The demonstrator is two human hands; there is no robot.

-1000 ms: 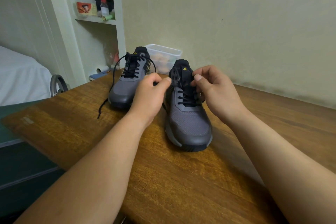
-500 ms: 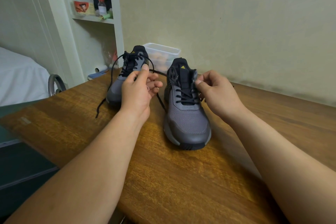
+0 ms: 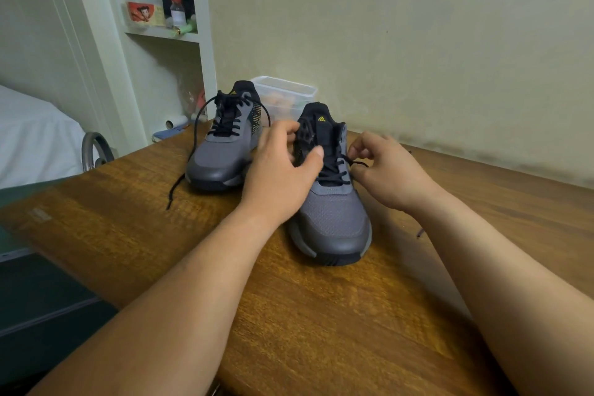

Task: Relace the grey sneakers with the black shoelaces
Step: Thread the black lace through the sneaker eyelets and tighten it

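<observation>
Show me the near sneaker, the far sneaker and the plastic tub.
near sneaker [image 3: 334,219], head view, grey toe mesh.
far sneaker [image 3: 213,159], head view, grey toe.
plastic tub [image 3: 289,90], head view, front rim.

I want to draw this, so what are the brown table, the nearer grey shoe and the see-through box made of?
The brown table: apparently varnished wood, streaky grain, soft shine. The nearer grey shoe: mesh-like fabric top, dotted weave; smoother, maybe rubbery toe band. The see-through box: probably plastic, cloudy walls.
</observation>
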